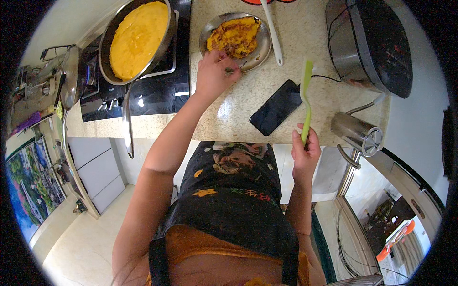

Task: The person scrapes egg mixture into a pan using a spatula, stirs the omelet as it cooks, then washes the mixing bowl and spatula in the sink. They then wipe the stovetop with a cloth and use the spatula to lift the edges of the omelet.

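Observation:
My left hand (pixel 217 75) is over the near rim of a round steel plate (pixel 264 53). Its fingertips are at the lower edge of a folded, browned yellow pancake (pixel 234 37), and whether they pinch any of it is hidden. A lime-green spatula (pixel 306 96) rises from my right hand (pixel 305 150), which grips its handle at the counter's front edge. To the left, a frying pan (pixel 165 53) on the black cooktop (pixel 157 102) holds a flat yellow round of pancake or egg (pixel 139 41).
A black smartphone (pixel 277 107) lies by the spatula. Beside the plate is a white-handled utensil (pixel 273 34). A steel pitcher (pixel 352 130) and a large black-and-steel appliance (pixel 365 50) with a cord stand at right. The pan's handle (pixel 127 121) overhangs the counter edge.

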A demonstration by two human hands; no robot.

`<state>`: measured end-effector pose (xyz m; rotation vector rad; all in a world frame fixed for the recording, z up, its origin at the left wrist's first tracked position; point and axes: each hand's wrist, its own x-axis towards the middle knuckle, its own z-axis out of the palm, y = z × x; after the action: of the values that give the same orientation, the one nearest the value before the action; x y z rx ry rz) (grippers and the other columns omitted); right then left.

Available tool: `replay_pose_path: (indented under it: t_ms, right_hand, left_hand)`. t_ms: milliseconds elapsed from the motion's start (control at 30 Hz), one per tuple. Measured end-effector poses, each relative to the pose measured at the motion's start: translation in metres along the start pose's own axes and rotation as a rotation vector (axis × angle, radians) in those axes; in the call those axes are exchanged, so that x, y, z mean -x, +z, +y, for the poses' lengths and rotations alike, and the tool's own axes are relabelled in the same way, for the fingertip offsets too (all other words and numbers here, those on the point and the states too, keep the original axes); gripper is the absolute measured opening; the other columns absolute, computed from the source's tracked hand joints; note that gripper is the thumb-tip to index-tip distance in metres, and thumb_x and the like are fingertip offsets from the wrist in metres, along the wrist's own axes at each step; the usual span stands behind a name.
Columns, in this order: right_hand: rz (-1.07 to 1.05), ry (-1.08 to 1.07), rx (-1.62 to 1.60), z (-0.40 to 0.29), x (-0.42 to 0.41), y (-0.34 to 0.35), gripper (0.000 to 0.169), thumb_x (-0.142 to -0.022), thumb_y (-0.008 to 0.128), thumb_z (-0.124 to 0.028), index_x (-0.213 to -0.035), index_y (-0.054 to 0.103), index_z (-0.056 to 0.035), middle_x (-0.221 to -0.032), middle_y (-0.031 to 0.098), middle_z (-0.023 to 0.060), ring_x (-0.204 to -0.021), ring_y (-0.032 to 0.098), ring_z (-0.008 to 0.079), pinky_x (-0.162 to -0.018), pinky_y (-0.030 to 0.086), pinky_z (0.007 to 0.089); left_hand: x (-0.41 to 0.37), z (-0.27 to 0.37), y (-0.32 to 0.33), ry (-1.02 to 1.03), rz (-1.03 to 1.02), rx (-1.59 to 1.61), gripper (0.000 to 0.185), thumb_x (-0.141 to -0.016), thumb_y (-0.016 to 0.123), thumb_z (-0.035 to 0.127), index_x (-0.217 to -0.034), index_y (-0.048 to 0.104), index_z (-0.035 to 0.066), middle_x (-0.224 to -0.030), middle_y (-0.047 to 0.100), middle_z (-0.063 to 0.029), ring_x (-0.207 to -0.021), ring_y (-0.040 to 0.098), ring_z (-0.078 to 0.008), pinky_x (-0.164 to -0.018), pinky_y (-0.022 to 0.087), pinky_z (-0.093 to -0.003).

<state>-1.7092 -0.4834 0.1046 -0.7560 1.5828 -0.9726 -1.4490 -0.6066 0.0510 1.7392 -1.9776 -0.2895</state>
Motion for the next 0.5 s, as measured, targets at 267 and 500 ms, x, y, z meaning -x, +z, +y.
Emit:
replay_pose_path:
  t_ms: [267, 500]
  right_hand:
    - [-0.54, 0.2, -0.601, -0.018, 0.012, 0.018, 0.008, -0.091, 0.055, -0.011, -0.093, 0.047, -0.0115, -0.054, 0.037, -0.0045, -0.04, 0.031, 0.0046, -0.038, 0.021, 0.0217]
    - [-1.401, -0.208, -0.749, -0.085, 0.083, 0.103, 0.015, -0.093, 0.054, -0.021, -0.106, 0.05, -0.014, -0.082, 0.054, 0.0082, -0.067, 0.051, 0.0197, -0.052, 0.046, 0.0335]
  left_hand:
    - [0.056, 0.021, -0.077, -0.767, -0.124, 1.624, 0.014, -0.09, 0.057, 0.018, -0.097, 0.059, 0.007, -0.11, 0.059, -0.0056, -0.105, 0.054, -0.0179, -0.098, 0.04, -0.0356]
    - [0.129, 0.017, -0.156, -0.607, 0.088, 1.897, 0.009, -0.089, 0.058, 0.017, -0.095, 0.06, 0.011, -0.114, 0.059, -0.0072, -0.113, 0.052, -0.0234, -0.103, 0.038, -0.0413]
